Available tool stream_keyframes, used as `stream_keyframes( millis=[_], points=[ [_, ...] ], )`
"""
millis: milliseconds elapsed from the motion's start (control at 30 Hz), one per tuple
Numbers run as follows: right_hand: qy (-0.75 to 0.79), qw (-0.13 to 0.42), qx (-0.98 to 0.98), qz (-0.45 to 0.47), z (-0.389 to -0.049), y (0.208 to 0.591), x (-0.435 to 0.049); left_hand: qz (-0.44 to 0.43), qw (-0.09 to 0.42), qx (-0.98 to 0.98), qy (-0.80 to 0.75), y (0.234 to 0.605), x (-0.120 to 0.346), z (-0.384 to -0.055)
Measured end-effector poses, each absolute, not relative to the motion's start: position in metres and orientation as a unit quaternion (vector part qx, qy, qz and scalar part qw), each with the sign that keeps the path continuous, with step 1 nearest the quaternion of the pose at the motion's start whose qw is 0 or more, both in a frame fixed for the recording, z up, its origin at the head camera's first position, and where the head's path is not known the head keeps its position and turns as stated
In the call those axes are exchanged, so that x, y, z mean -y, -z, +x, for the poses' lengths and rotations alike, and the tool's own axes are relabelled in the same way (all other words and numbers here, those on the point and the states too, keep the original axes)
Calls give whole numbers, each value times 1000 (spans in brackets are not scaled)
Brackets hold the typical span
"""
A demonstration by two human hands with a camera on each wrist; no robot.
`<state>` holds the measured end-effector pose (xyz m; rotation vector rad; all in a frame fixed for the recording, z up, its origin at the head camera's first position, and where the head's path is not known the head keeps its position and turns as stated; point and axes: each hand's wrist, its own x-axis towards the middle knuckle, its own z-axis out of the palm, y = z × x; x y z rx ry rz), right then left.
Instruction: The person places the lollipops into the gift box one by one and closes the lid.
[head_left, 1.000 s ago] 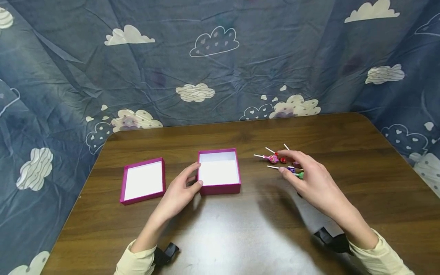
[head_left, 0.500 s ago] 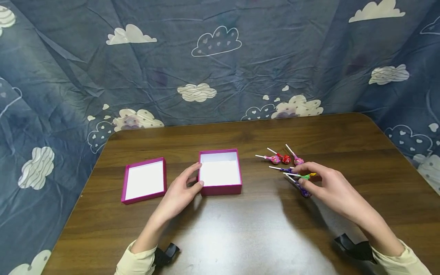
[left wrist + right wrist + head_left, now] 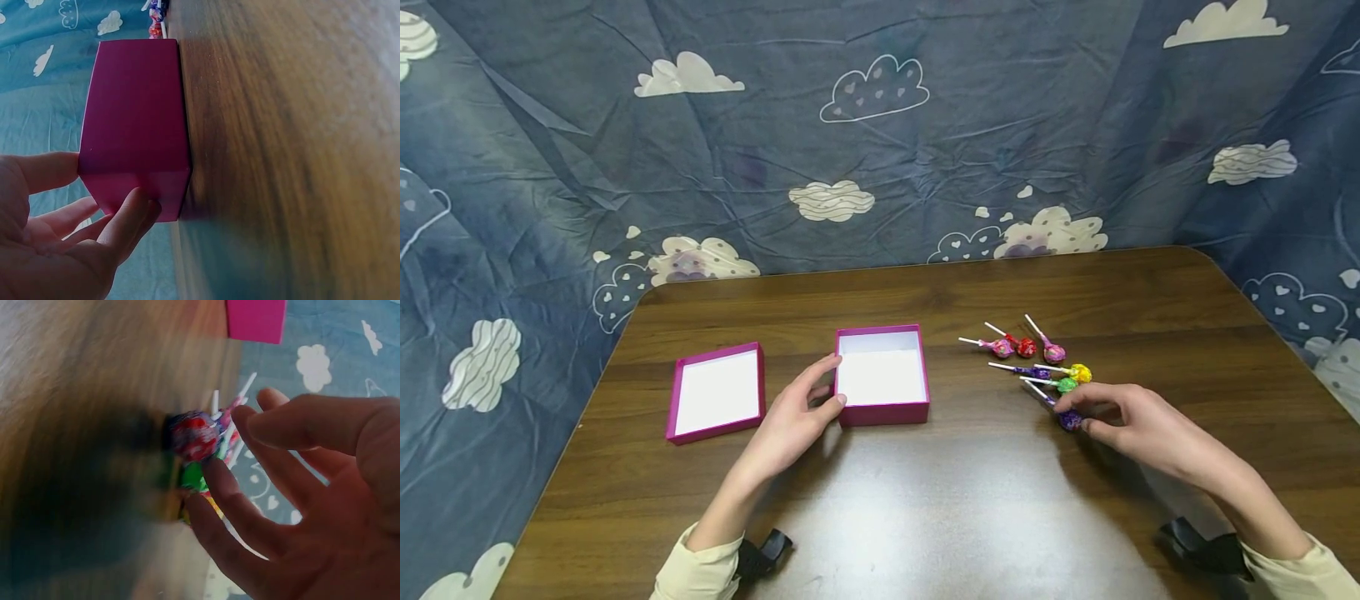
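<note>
An open magenta box (image 3: pixel 883 414) with a white inside stands on the table. My left hand (image 3: pixel 793 417) rests its fingers and thumb against the box's left side; the left wrist view shows the fingertips on the box wall (image 3: pixel 134 106). My right hand (image 3: pixel 1157 429) is low over the lollipops, thumb and forefinger apart on either side of a purple-wrapped lollipop (image 3: pixel 1070 420). In the right wrist view the fingers are spread, with the tips right by that lollipop's head (image 3: pixel 195 436). Close by lie a green lollipop (image 3: pixel 1066 385) and a yellow one (image 3: pixel 1080 372).
Farther back lie a red lollipop (image 3: pixel 1026 347), pink ones (image 3: pixel 1054 353) and another purple one (image 3: pixel 1039 373). A shallow magenta lid (image 3: pixel 718 392), white side up, lies left of the box. Behind the wooden table (image 3: pixel 925 500) hangs a blue cloud-patterned cloth (image 3: pixel 880 150).
My right hand has moved right and toward me, from over the back lollipops to the nearest purple one, uncovering the yellow and green ones. The left hand stays at the box.
</note>
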<state>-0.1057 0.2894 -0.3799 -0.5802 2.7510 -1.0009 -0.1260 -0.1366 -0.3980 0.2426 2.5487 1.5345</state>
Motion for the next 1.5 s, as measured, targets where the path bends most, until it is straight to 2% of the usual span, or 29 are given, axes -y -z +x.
stream_keyframes(
  millis=[200, 467, 1233, 1500],
  points=[
    [351, 132, -902, -214, -112, 389, -294, 80, 76, -854, -509, 397, 137, -126],
    [329, 120, -900, -260, -117, 398, -287, 76, 80, -855, -508, 397, 137, -125],
    [380, 121, -883, -246, -120, 403, -250, 69, 77, -854, -509, 398, 138, -125],
    [386, 71, -886, -248, -120, 403, -233, 67, 77, -851, -515, 400, 138, -126]
  ],
)
